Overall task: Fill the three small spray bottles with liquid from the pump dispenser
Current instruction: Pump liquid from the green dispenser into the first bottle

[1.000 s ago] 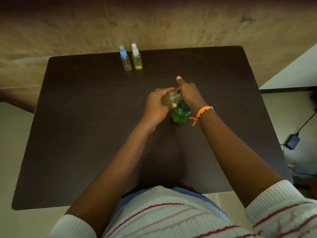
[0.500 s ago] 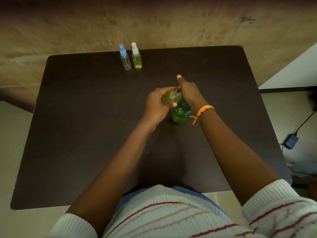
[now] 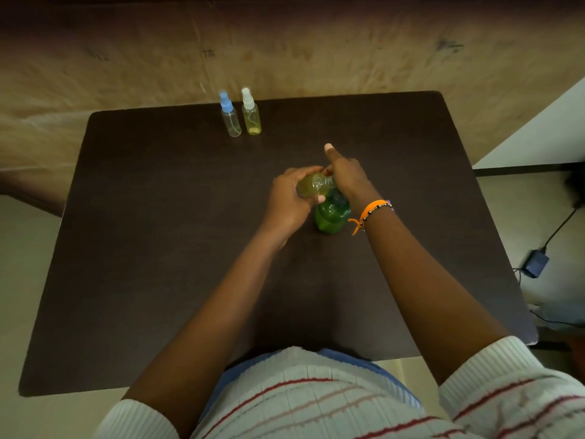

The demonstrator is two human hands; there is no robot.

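A green pump dispenser [image 3: 332, 215] stands near the middle of the dark table [image 3: 158, 248]. My right hand [image 3: 346, 175] rests on top of its pump head, index finger stretched forward. My left hand [image 3: 289, 201] holds a small yellowish spray bottle [image 3: 311, 185] tilted against the pump's spout; its cap is not visible. Two more small spray bottles stand upright side by side at the far edge: one with a blue cap [image 3: 230, 115] and clear body, one with a white cap [image 3: 251, 113] holding yellow liquid.
A wall runs behind the table's far edge. A white ledge [image 3: 538, 134] lies to the right, with a black adapter and cable [image 3: 536, 263] on the floor below it.
Almost nothing moved. Both hands stay at the dispenser; my right hand shifted very slightly on the pump head.
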